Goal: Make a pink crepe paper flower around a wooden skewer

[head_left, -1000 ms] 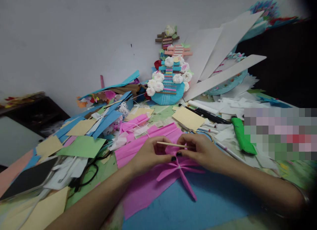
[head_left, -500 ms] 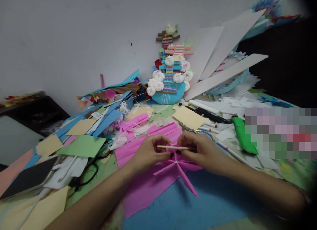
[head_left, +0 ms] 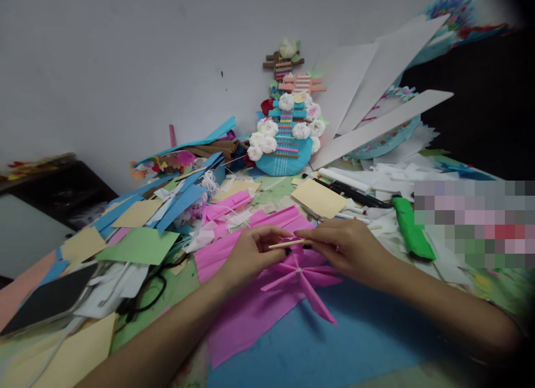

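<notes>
So we've got the pink paper flower [head_left: 302,281] just below and between our left hand [head_left: 251,254], pinching its upper petal, and right hand [head_left: 355,248], gripping the thin stick [head_left: 282,245] across that petal.

A greyish wall [head_left: 146,59] with a small dark mark [head_left: 222,74] rises behind the table [head_left: 273,194]. A low, dark shelf unit [head_left: 92,179] stands at left, and under dim light the right side is nearly black.
</notes>
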The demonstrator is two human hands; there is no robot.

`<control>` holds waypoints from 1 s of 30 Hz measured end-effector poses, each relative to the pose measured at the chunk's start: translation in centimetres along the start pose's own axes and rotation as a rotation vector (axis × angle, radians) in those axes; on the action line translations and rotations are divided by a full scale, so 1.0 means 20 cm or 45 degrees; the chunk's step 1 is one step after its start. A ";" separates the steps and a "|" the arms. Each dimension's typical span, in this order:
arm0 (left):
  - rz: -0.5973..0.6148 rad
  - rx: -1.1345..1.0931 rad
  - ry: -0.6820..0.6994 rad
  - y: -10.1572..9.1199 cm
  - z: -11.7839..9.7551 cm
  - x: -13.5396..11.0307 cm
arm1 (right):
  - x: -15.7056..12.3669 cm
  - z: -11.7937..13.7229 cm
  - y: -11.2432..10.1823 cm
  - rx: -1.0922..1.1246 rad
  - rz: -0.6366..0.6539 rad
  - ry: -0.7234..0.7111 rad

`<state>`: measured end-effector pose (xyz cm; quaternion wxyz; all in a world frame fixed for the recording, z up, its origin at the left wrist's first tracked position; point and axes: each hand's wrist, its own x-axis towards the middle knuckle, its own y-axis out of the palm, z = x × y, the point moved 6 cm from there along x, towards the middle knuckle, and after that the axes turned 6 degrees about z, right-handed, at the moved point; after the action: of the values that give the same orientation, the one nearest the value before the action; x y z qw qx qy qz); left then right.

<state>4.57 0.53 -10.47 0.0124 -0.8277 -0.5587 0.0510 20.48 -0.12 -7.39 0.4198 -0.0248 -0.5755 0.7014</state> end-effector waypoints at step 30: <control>-0.044 0.009 0.011 -0.01 0.01 0.01 | -0.02 0.00 0.05 -0.165 0.049 -0.123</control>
<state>4.47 0.81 -10.72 0.0187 -0.8180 -0.5728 0.0491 20.20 -0.35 -8.31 0.3753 -0.0290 -0.6386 0.6712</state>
